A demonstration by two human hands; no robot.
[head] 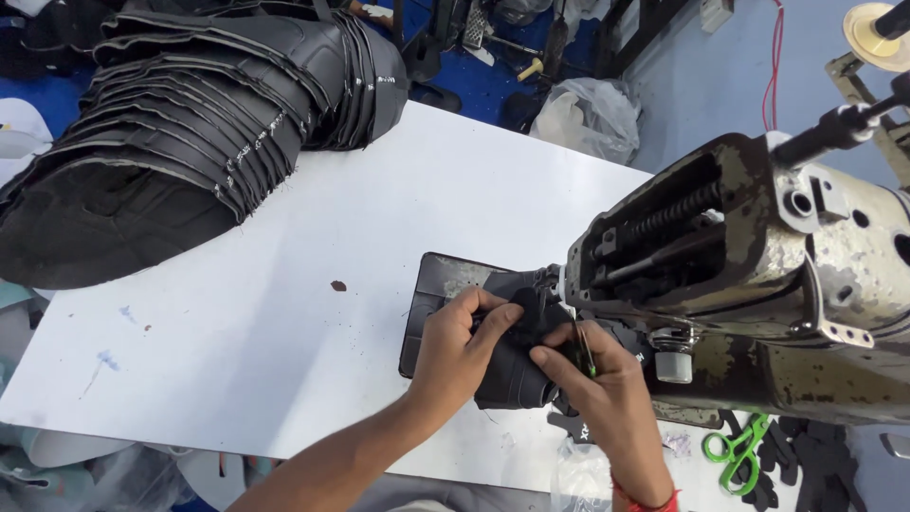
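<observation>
Under your left hand and right hand the folded black piece looks like matt, leather-like sheet with a faint sheen, and the stack of curved black cut pieces at ten o'clock shows the same dull, smooth face with pale raw edges. At three o'clock the grey metal sewing machine is worn, its paint chipped and rust-stained, above a dark, scuffed metal plate. The smooth white tabletop is matt and speckled with stains, and the bright green scissors at five o'clock have glossy plastic handles.

Both hands close together — left hand pinching, right hand with fingers curled.
</observation>
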